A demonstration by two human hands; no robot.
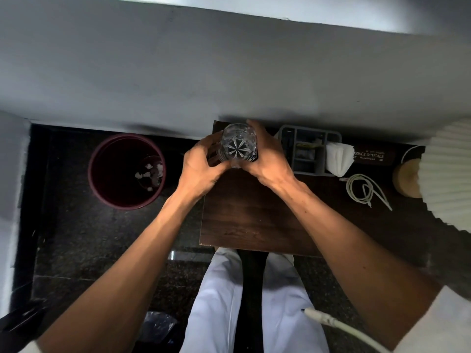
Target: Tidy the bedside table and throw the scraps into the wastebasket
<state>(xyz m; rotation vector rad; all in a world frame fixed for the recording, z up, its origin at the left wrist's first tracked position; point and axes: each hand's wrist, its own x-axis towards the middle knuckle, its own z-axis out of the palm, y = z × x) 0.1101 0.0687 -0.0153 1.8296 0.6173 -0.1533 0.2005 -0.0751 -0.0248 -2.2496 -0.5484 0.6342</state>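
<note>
cut glass, that's what the tumbler (238, 146) is, star pattern on its base, and the person has both hands wrapped round it at the far left corner of the dark wood bedside table (254, 220). left hand (201, 169) curls round its left side, right hand (267, 159) cups the right side, fingers closed onto the glass. can't tell if it's resting on the table or lifted a bit. down on the dark floor left of the table sits a maroon wastebasket (102, 171) with white scraps (150, 171) already in the bottom. right of the glass there's a grey organiser (309, 149), folded white tissue (337, 157) touching it, a brown glasses case (372, 156), a coiled white cable (364, 189) and a pleated lamp shade (448, 171).
</note>
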